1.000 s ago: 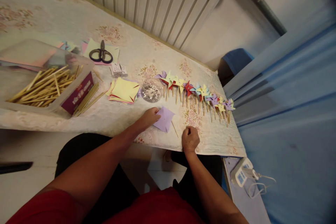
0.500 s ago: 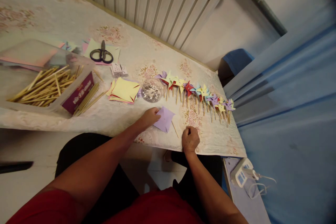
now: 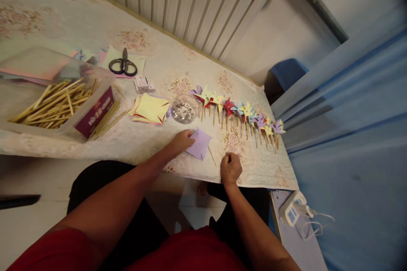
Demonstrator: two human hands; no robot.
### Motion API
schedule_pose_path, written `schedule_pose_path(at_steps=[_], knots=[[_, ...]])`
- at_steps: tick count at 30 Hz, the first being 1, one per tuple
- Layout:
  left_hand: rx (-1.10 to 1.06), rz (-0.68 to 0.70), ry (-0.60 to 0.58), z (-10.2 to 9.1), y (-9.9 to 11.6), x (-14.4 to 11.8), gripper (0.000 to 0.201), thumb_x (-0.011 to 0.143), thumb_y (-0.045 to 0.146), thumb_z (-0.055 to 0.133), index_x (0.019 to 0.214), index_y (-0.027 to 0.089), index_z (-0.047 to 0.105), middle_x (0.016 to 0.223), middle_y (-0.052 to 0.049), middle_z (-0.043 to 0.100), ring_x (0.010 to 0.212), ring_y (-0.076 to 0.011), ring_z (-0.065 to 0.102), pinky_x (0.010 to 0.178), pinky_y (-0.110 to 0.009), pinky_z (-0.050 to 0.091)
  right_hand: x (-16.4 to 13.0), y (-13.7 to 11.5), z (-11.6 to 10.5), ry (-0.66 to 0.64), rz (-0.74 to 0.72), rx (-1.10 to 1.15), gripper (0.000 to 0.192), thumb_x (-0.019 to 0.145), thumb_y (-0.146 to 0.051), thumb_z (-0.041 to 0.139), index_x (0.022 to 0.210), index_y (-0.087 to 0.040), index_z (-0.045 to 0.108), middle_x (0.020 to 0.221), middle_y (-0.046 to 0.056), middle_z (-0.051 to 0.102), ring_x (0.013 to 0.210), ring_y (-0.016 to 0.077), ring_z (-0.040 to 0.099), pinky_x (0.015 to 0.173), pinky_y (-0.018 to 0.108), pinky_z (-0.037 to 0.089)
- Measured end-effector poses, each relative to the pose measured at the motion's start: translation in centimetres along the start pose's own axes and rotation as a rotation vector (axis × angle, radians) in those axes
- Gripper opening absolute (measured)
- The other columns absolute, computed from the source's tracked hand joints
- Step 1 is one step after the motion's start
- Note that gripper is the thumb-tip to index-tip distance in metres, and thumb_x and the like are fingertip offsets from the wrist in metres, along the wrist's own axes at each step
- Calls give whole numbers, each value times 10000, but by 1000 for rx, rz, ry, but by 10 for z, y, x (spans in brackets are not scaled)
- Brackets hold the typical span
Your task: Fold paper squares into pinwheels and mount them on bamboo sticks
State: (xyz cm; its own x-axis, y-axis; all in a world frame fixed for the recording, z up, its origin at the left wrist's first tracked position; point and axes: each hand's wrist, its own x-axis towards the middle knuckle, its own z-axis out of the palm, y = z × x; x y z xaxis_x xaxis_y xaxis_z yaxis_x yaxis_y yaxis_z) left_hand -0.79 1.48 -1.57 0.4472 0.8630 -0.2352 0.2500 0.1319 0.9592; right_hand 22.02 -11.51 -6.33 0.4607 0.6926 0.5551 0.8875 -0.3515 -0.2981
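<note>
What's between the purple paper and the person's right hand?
A thin stick, with tablecloth beside it, shows between the purple paper and right hand in the head view.

A slim lane of bare tablecloth (image 3: 254, 165) ran between the stick (image 3: 212, 156) and the right hand (image 3: 231, 168), with more room between the purple paper (image 3: 200, 146) and the row of pinwheels (image 3: 246, 111). Beyond the left hand (image 3: 182, 141), the bowl of pins (image 3: 183, 111) and the paper stack (image 3: 151, 109) blocked the way; the tub (image 3: 95, 112) obstructed the left, though cloth lay open past the scissors (image 3: 123, 65).
</note>
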Motion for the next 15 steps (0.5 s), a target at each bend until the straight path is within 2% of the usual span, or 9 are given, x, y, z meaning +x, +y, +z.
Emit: schedule_pose_path(at_steps=[15], knots=[[4, 6, 3, 0, 1, -1, 51, 699, 183, 536, 738, 176, 504, 666, 31, 519, 615, -125, 482, 533, -241, 311, -1, 1, 1, -10, 13, 3, 254, 876, -227, 456, 882, -162, 701, 854, 79, 701, 782, 193, 607, 720, 292, 420]])
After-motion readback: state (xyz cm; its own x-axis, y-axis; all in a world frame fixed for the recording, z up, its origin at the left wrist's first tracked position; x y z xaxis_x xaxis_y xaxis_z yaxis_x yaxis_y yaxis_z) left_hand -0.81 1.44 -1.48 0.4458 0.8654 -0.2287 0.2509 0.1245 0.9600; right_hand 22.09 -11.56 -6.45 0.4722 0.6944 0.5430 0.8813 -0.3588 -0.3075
